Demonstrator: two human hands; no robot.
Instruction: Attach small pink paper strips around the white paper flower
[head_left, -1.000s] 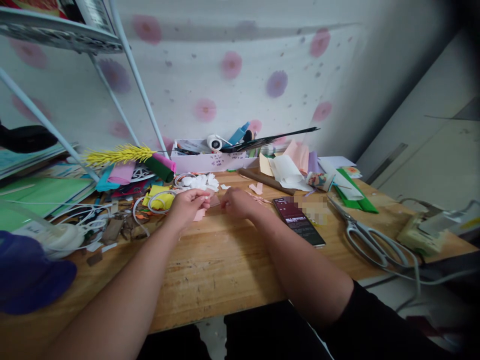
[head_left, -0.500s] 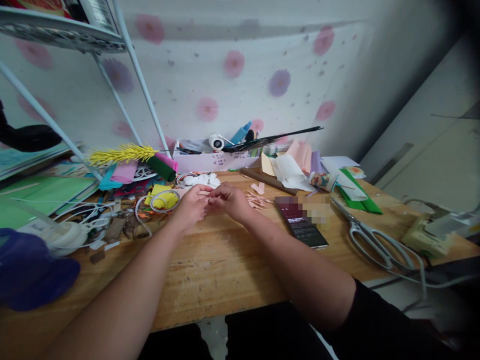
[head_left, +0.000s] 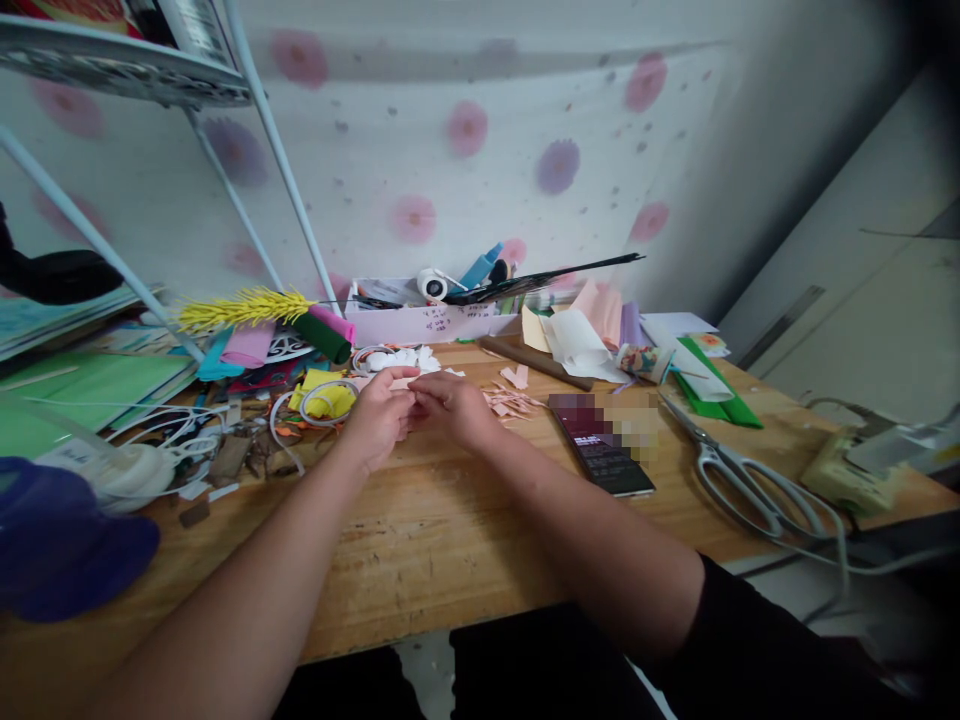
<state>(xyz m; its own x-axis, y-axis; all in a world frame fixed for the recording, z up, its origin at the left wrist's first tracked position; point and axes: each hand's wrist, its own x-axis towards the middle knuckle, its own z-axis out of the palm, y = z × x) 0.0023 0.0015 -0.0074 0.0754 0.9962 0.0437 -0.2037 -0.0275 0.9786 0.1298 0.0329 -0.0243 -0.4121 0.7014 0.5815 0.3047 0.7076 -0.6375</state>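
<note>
Over the middle of the table, my left hand [head_left: 381, 415] and my right hand [head_left: 454, 408] meet with fingertips together. Both are closed in a pinch on a small pale pink paper strip [head_left: 403, 384], mostly covered by the fingers. Just right of my right hand lies a heap of cut pale pink paper strips [head_left: 514, 403]. White pieces [head_left: 409, 358] sit behind the hands. To the left of my left hand are a yellow crumpled piece [head_left: 324, 396] and a roll of white tape or wire [head_left: 304, 412].
A phone [head_left: 600, 450] and large scissors [head_left: 739, 480] lie to the right on the wooden table [head_left: 420, 560]. A white box [head_left: 435, 325] of tools stands at the back. Cords, scraps and a blue-purple object [head_left: 67, 540] crowd the left, beside a white rack [head_left: 277, 150].
My right hand has turned slightly and its fingers have shifted left against the left hand's fingertips. A bit more of the pale pink strip shows between them. The table things stay put.
</note>
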